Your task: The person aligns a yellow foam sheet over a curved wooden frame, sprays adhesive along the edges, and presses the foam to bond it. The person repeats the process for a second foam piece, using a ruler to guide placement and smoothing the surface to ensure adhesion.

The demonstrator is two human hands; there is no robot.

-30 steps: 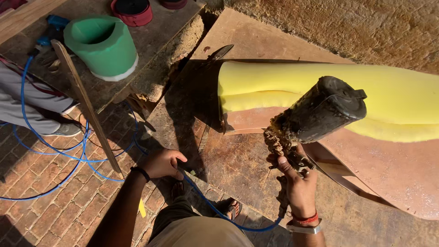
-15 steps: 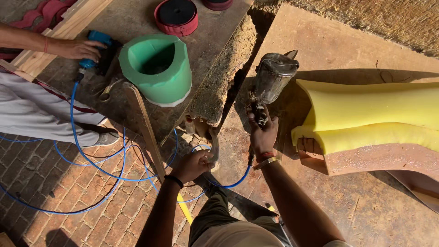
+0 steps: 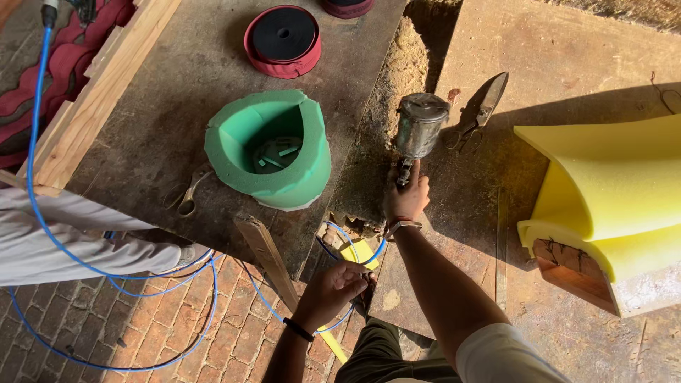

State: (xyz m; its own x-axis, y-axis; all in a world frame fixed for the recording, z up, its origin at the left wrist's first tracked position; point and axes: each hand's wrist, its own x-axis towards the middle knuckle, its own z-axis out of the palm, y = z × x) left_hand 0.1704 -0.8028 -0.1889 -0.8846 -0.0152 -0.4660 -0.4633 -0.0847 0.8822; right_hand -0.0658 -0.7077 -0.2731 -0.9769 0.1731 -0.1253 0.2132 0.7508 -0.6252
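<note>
Nearest, the left hand (image 3: pixel 332 289) is curled closed around the blue hose (image 3: pixel 42 213) low over the brick floor (image 3: pixel 177 333), just beside a leaning wooden strip (image 3: pixel 273 262). Above it the right hand (image 3: pixel 406 198) is wrapped tight on the grip of a metal spray gun (image 3: pixel 418 131), its cup upright over the gap between the tabletop (image 3: pixel 177 106) and the board (image 3: pixel 567 71). Farther off sit a green foam tub (image 3: pixel 273 152), shears (image 3: pixel 479 110), yellow foam (image 3: pixel 610 191) and a black tape roll (image 3: pixel 284 39)
</note>
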